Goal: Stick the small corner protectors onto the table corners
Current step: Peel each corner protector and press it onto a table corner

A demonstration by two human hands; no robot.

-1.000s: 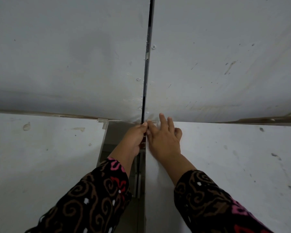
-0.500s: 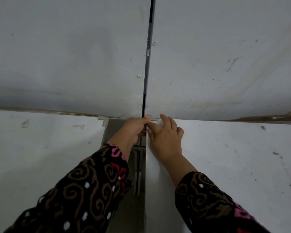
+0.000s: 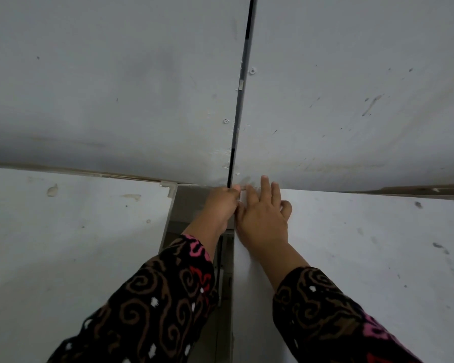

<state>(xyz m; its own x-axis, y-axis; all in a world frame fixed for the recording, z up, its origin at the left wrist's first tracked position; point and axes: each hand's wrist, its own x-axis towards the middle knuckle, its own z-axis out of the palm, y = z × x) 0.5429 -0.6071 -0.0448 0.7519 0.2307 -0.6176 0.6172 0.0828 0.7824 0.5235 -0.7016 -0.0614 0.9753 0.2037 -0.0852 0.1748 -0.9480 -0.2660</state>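
Observation:
Two white tables stand against a grey wall with a gap between them. My hands meet at the far left corner of the right table (image 3: 351, 258). A small pale corner protector (image 3: 243, 195) shows between them on that corner, mostly covered. My left hand (image 3: 220, 205) reaches up from the gap, its thumb on the corner and its fingers curled against the table's side, pinching the protector. My right hand (image 3: 262, 216) lies flat on the tabletop with straight fingers pressing beside the corner. A clear corner protector (image 3: 169, 186) sits on the left table's (image 3: 76, 244) far right corner.
The grey wall panels (image 3: 351, 100) meet at a dark vertical seam (image 3: 237, 113) directly behind the corner. Floor and a table frame (image 3: 224, 271) show in the narrow gap between the tables. Both tabletops carry scuffs and stains.
Both hands stay on the same corner. My right fingers have stretched a little farther toward the wall, and my left forearm has shifted slightly.

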